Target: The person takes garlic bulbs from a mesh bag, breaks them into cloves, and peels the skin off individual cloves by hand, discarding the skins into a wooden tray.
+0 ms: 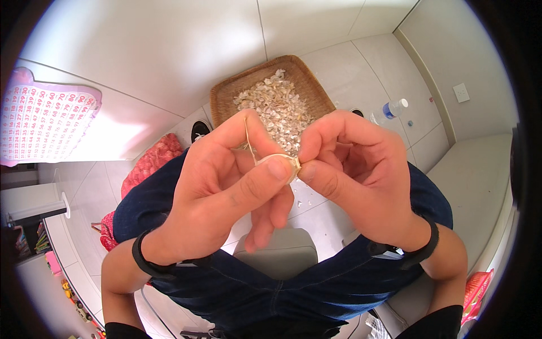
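A pale garlic clove (293, 164) is pinched between my two hands, in front of my chest. My left hand (220, 195) grips its body between thumb and fingers, the lower fingers curled loosely below. A thin strip of skin (247, 131) runs from the clove up over the left index finger. At the clove's right end, the thumb and index finger of my right hand (361, 175) close on its tip. Beyond the hands, a woven wicker tray (226, 93) on the floor holds a heap of pale garlic skins and pieces (276, 104), partly hidden by my fingers.
Red mesh bags (151, 164) lie by my left knee. A clear bottle with a blue label (389, 111) stands on the floor at right. A grey stool (282, 251) shows between my legs. A number chart (48, 121) hangs at left; a red package (477, 294) lies at lower right.
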Available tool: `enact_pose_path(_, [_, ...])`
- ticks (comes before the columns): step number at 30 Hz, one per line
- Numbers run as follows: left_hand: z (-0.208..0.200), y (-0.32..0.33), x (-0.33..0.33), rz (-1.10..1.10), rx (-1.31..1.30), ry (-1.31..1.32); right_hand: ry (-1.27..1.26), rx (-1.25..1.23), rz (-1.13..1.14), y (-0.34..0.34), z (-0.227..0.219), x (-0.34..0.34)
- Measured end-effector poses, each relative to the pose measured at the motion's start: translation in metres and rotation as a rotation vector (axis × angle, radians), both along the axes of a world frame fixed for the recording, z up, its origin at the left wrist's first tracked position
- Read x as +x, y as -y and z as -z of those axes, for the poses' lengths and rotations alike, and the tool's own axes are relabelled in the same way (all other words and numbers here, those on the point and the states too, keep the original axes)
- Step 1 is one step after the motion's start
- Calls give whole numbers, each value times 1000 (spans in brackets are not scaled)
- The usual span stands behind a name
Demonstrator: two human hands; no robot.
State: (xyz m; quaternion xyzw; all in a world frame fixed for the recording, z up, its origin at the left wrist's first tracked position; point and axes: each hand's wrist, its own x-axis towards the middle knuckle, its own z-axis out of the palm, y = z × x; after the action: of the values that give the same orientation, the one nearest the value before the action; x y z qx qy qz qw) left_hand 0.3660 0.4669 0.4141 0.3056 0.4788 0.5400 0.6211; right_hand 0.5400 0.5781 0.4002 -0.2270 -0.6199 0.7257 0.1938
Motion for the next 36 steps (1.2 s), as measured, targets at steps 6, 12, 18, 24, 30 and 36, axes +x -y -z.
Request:
enact_pose_path(6, [0, -1, -1, -5, 12, -3, -96, -135, -42, -3, 3, -1])
enact_pose_path(12, [4, 1, -5, 26, -23, -41, -14, 982, -105, -14, 3, -6])
enact_pose_path(18, [-1, -4, -7, 107, -166, -81, -52, 1281, -188, -24, 14, 0])
enact_pose_path(24, [3, -5, -6, 181, -237, -86, -141, 1360, -211, -27, 16, 1])
enact_pose_path(30, [7, -5, -8, 240, -237, -31, -209, 1443, -243, -27, 14, 1])
enact_pose_path(36, [5, -6, -7, 289, -245, -26, -236, 1457, -275, -22, 15, 2])
